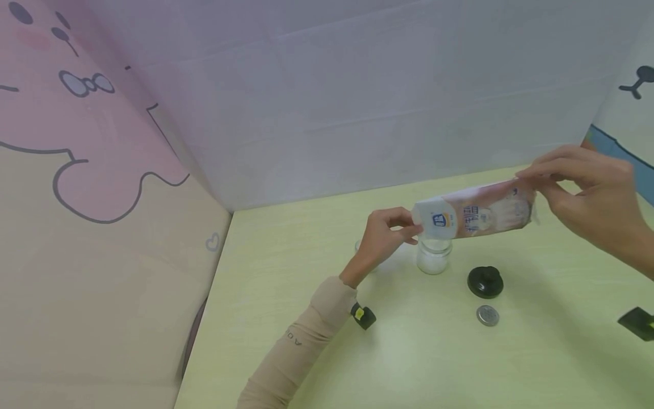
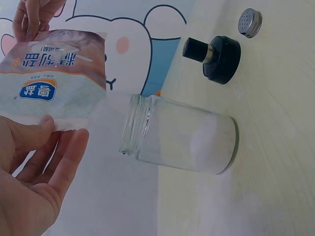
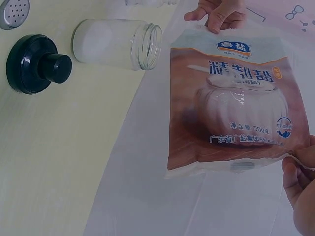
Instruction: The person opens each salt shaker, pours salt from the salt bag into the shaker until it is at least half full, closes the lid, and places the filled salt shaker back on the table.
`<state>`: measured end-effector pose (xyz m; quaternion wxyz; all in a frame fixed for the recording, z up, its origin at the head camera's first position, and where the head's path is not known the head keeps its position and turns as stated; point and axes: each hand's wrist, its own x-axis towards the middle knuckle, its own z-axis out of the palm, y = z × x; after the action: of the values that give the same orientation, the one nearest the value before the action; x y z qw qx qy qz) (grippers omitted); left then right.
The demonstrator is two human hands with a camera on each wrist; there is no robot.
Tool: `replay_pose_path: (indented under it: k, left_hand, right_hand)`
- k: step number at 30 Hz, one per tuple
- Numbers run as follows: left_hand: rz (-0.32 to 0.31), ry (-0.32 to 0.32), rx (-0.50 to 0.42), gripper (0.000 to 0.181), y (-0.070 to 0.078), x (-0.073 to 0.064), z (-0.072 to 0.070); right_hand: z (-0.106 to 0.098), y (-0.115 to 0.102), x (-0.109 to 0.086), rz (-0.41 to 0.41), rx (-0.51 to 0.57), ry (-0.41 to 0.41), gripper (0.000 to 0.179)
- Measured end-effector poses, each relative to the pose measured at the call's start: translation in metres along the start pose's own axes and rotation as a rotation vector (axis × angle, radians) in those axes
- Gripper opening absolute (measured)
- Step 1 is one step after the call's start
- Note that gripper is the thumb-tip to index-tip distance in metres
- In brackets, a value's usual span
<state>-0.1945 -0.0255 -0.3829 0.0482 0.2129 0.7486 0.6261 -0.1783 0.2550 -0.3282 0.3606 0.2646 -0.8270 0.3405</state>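
Observation:
A brown and white salt bag (image 1: 485, 211) is stretched between both hands, above the table. My left hand (image 1: 384, 234) pinches its white end between thumb and fingers. At the brown end, my right hand (image 1: 595, 196) grips the edge of the bag. Just beneath the white end stands an open glass jar (image 1: 433, 260), upright, with white salt in its lower part, clearer in the left wrist view, where the glass (image 2: 182, 135) is unobstructed. Whether salt is leaving the bag cannot be made out.
A black lid (image 1: 485, 282) with a knob lies right of the jar. Nearer me is a small perforated metal shaker cap (image 1: 487, 315). Another clear glass item (image 3: 150, 2) is partly seen, mostly hidden behind my left hand in the head view. Cloth-covered walls (image 1: 368, 125) border the table.

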Motion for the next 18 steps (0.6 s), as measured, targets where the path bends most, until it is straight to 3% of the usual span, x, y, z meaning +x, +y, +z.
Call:
replay_pose_path:
  k: [18]
  left_hand:
    - [-0.005, 0.003, -0.008, 0.005, 0.0012, -0.0008, 0.0005]
  right_hand:
    - [-0.0002, -0.0008, 0.0008, 0.000, 0.004, 0.010, 0.026]
